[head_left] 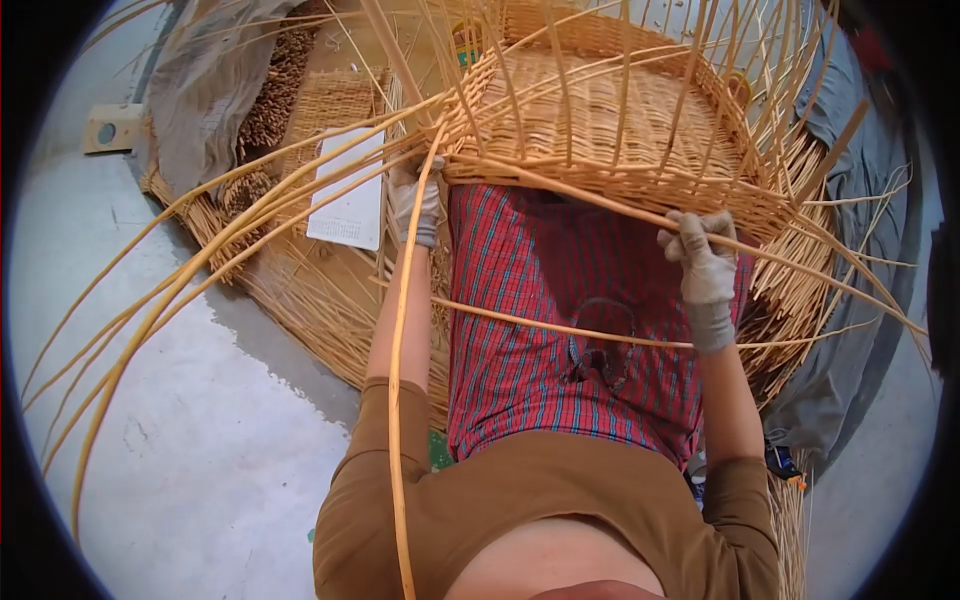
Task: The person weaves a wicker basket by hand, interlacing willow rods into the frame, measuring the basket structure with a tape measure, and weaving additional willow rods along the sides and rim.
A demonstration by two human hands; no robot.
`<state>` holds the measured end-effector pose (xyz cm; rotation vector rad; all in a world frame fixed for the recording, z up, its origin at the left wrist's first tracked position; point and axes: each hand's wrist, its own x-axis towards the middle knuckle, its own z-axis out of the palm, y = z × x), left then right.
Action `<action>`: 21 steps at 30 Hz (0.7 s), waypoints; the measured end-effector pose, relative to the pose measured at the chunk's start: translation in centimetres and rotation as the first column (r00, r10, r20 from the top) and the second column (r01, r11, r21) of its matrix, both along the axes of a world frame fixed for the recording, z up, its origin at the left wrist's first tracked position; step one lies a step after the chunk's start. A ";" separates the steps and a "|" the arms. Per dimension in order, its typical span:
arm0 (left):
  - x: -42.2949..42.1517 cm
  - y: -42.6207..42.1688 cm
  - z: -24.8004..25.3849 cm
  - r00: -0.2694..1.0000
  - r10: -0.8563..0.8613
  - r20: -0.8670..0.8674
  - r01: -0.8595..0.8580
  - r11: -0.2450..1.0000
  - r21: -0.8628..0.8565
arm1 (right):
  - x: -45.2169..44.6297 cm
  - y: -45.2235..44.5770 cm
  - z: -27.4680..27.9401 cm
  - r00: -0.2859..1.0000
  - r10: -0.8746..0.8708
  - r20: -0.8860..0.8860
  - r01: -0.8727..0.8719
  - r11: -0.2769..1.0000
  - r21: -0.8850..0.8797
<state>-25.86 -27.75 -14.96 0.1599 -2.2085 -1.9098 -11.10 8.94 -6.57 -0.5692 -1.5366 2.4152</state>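
A wicker basket (600, 110) with upright stakes rests at the far end of my lap, on a red plaid cloth (540, 390). My gloved right hand (702, 265) is closed on a long willow rod (590, 198) that runs along the basket's near edge. At the basket's left corner is my gloved left hand (415, 200); its fingers are partly hidden behind rods and the basket edge. Several long rods (210, 260) fan out leftward from that corner. One rod (396, 400) passes down over my left arm, and another (560, 326) lies across the cloth.
A white sheet (348, 195) with print lies left of the basket on a brown board. Bundles of rods lie at left (280, 100) and right (800, 290), partly under grey cloth (215, 90). A wooden piece with a hole (112, 129) is at far left.
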 end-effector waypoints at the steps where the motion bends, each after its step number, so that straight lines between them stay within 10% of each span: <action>1: -0.2 0.5 0.0 1.000 -0.008 -0.003 0.009 0.995 0.099 | 0.1 0.3 0.4 0.998 0.045 0.036 -0.046 0.998 0.051; 12: 0.3 -0.3 -0.3 0.995 -0.038 0.091 0.032 0.998 0.061 | 1.4 -2.1 3.5 0.984 0.172 -0.045 -0.151 0.944 0.295; 16: 0.2 0.0 0.1 0.999 -0.004 -0.033 0.002 0.998 -0.057 | -0.9 0.5 2.4 0.971 0.238 -0.008 -0.237 0.967 0.092; 21: 1.3 0.6 1.3 0.993 -0.104 0.054 0.101 0.993 0.060 | -6.3 2.3 -2.5 0.986 0.012 0.167 -0.045 0.980 0.196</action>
